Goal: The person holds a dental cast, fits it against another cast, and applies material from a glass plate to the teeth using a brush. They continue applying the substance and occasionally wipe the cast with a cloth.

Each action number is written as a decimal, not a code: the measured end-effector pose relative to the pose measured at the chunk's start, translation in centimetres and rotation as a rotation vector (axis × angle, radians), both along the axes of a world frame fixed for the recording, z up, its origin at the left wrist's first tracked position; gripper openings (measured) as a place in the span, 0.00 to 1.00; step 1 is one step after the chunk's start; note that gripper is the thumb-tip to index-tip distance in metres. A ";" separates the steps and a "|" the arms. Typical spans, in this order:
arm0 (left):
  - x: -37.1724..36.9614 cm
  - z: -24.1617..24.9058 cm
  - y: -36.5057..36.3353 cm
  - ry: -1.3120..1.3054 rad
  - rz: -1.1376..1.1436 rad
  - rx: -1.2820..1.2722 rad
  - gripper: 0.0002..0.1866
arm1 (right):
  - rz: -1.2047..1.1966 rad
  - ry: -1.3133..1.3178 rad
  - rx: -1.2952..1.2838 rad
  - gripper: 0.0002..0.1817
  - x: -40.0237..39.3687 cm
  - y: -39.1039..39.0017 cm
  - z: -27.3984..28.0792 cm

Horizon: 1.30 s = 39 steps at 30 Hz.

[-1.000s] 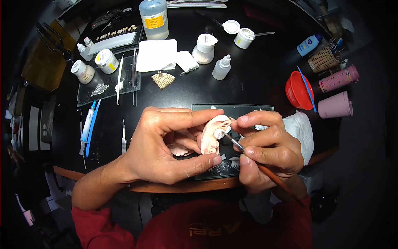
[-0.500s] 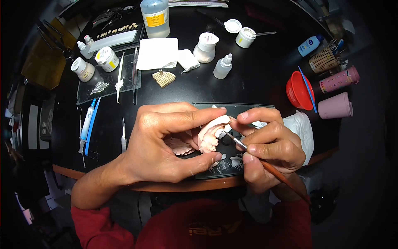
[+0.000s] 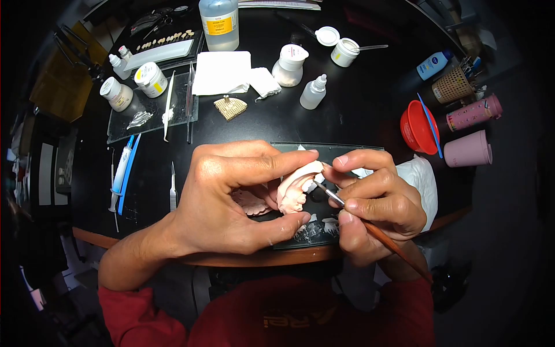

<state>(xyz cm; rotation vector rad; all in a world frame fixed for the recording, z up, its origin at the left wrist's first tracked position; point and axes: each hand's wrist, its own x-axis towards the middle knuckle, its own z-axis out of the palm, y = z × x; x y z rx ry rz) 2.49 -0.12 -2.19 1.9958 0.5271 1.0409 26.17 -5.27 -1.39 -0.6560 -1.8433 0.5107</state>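
My left hand (image 3: 234,196) grips a pinkish plaster dental model (image 3: 293,189) between thumb and fingers, above the front edge of the desk. A thin brush (image 3: 378,234) with a brown wooden handle and metal ferrule is pinched in my right hand (image 3: 378,202). Its tip is at the tooth side of the model, on or very near a small white piece there. The fingertips of my right hand come close to the model's upper end. Behind my left hand lies a second pinkish model (image 3: 250,202), partly hidden. Under both hands is a glass slab (image 3: 347,148) with white smears.
At left, jars (image 3: 150,80) and a white-handled spatula (image 3: 169,107) rest on another glass plate (image 3: 118,134). Tweezers (image 3: 173,191) and a syringe (image 3: 120,173) lie nearer. A dropper bottle (image 3: 313,91) and honeycomb tray (image 3: 230,107) stand ahead; a red bowl (image 3: 417,130) and cups (image 3: 468,149) at right.
The model has tilted slightly in my left hand, so the white piece shows less. The brush tip has shifted a little. The whole view has moved slightly.
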 end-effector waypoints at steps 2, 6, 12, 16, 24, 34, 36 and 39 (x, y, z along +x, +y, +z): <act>0.0 0.0 0.0 -0.001 0.000 -0.002 0.35 | 0.003 -0.003 -0.002 0.12 0.0 0.0 0.1; 0.0 0.0 -0.2 -0.017 -0.009 -0.053 0.35 | 0.003 0.003 -0.010 0.12 0.0 -0.1 0.2; -0.2 0.6 -0.5 0.000 -0.063 -0.247 0.35 | 0.000 0.013 0.006 0.12 0.1 0.0 0.2; 0.0 0.6 -0.8 -0.072 -0.108 -0.397 0.34 | 0.032 -0.054 0.003 0.11 0.3 -0.1 0.3; 0.1 0.4 -0.9 -0.135 -0.158 -0.472 0.33 | -0.004 -0.013 0.031 0.12 0.0 -0.2 0.2; 0.1 0.4 -0.9 -0.145 -0.170 -0.462 0.32 | -0.007 -0.024 0.007 0.11 0.0 -0.5 0.3; 0.1 0.4 -0.9 -0.155 -0.172 -0.484 0.32 | -0.008 -0.021 0.012 0.11 0.1 -0.5 0.2; 0.1 0.5 -0.9 -0.162 -0.168 -0.520 0.32 | -0.011 -0.018 0.015 0.11 0.0 -0.5 0.2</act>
